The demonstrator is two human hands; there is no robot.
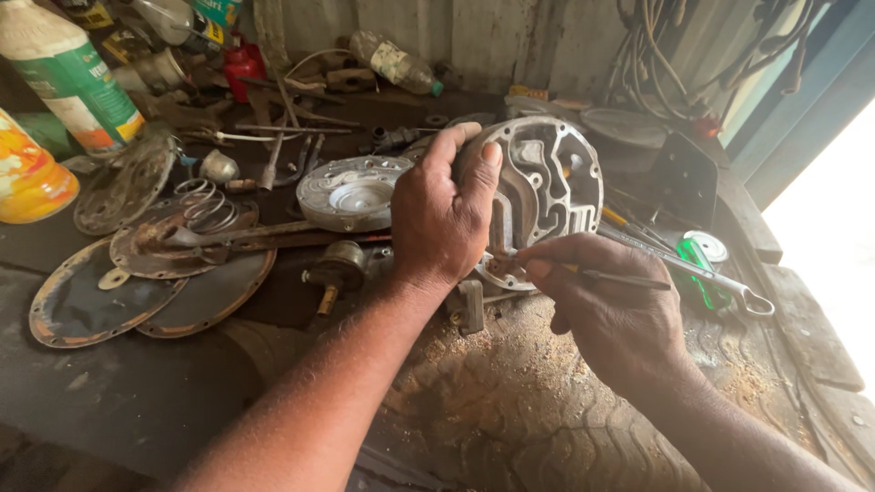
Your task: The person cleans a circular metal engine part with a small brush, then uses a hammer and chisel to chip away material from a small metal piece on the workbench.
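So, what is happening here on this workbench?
A person holds a round grey metal housing upright in the left hand. The right hand presses a thin tool against its lower edge. Around them on the dirty bench lie a round metal cover, rusty discs, a spring and a spanner.

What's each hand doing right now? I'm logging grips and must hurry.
Left hand: closed around the round metal housing, holding it upright.
Right hand: closed on a thin tool, tip at the housing's lower edge.

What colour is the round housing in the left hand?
Silver-grey metal housing, seen in the head view.
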